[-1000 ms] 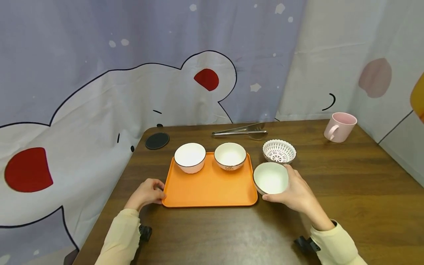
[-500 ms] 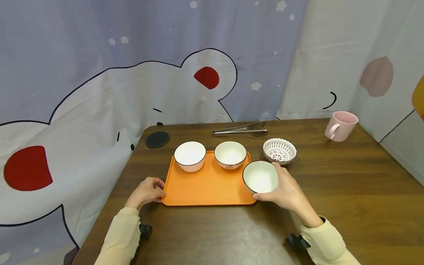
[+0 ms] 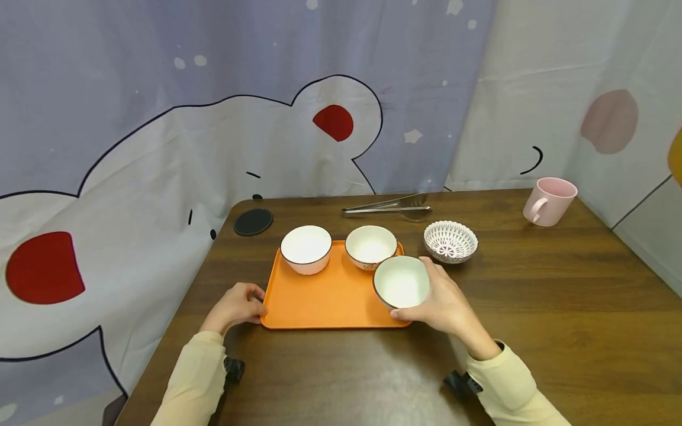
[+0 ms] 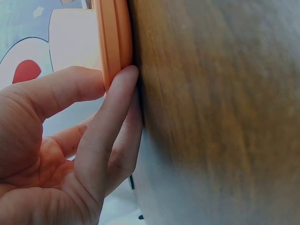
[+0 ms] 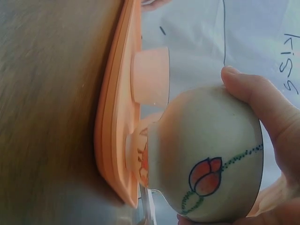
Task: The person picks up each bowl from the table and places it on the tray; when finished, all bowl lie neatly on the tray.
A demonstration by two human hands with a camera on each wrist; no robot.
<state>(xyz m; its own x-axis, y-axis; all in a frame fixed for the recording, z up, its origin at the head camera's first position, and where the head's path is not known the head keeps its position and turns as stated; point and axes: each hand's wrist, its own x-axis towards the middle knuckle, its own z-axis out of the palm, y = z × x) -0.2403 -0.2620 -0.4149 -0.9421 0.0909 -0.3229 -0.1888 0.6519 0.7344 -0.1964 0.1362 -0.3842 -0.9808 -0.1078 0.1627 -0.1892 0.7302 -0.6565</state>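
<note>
A bowl (image 3: 401,284) with a dark rim and a pale inside is gripped at its right side by my right hand (image 3: 444,306). In the right wrist view, this bowl (image 5: 206,140) shows a red flower bud on its wall, and its foot is apart from the orange tray (image 5: 123,117). It hangs over the right part of the tray (image 3: 319,307). At the tray's near left corner, my left hand (image 3: 235,309) pinches the rim between thumb and fingers. On the tray's far side stand a white bowl (image 3: 306,247) and a patterned bowl (image 3: 370,244).
A white lattice-patterned bowl (image 3: 450,241) stands right of the tray. Behind lie metal tongs (image 3: 386,209) and a black round coaster (image 3: 253,222). A pink mug (image 3: 550,202) is at the far right. A printed curtain (image 3: 224,148) hangs behind the brown table (image 3: 559,307).
My right hand has carried the bowl leftward, from beside the tray's right edge to over the tray. The left hand keeps its place at the tray corner.
</note>
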